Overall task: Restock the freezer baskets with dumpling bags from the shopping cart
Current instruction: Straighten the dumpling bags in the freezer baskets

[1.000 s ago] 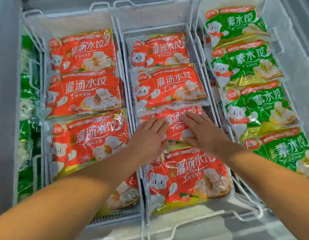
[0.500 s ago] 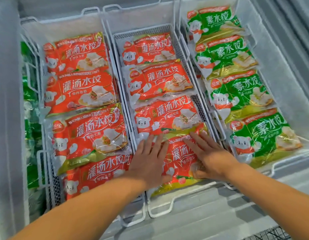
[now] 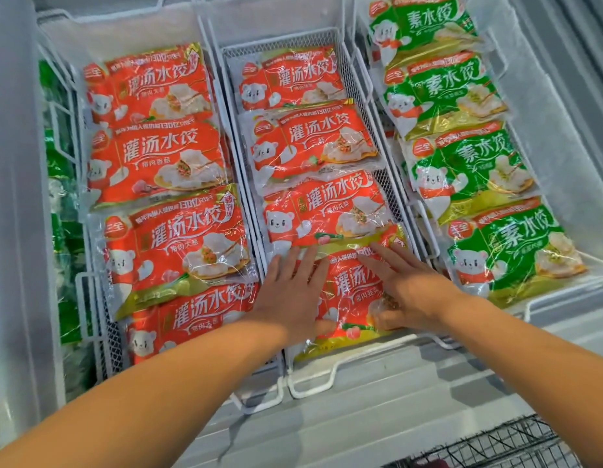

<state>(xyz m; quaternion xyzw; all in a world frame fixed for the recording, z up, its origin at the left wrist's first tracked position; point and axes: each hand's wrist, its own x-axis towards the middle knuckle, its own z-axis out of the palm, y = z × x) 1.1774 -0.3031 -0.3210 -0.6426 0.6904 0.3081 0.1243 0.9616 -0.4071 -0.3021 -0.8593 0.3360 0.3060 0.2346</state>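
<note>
1. Head view, centre:
   - Red dumpling bag (image 3: 347,292) at 6 o'clock of the middle basket (image 3: 364,92), nearest the front rim, overlapping the lower edge of the bag above it.
   - Left hand (image 3: 290,298) flat on its left part, fingers straight and a little spread, pressing down and gripping nothing.
   - Right hand (image 3: 406,288) flat on its right part, fingers straight and pointing toward 11 o'clock, likewise holding nothing.
   - Judged as smoothing or seating a bag just laid in, not lifting one.

2. Head view, middle basket:
   - Four red bags shingled from 12 o'clock down to 6 o'clock.
   - Bare mesh showing at 12 o'clock and along the 3 o'clock wall; top layer looks close to full, depth beneath not visible.

3. Head view, toward 9 o'clock:
   - Left basket (image 3: 87,278) carrying four red bags in one overlapping column; appears stocked.
   - Further green packs (image 3: 65,231) at the far edge, partly hidden.

4. Head view, toward 3 o'clock:
   - Right basket (image 3: 560,292) carrying four green dumpling bags (image 3: 462,170), front to back; appears stocked.

5. Head view, 5 o'clock corner:
   - Dark wire of the shopping cart (image 3: 503,447) just in frame; contents mostly cut off, so remaining stock cannot be told.

6. Judgement: late in the task, with this bag's settling still in hand and any further bags depending on the unseen cart.
</note>
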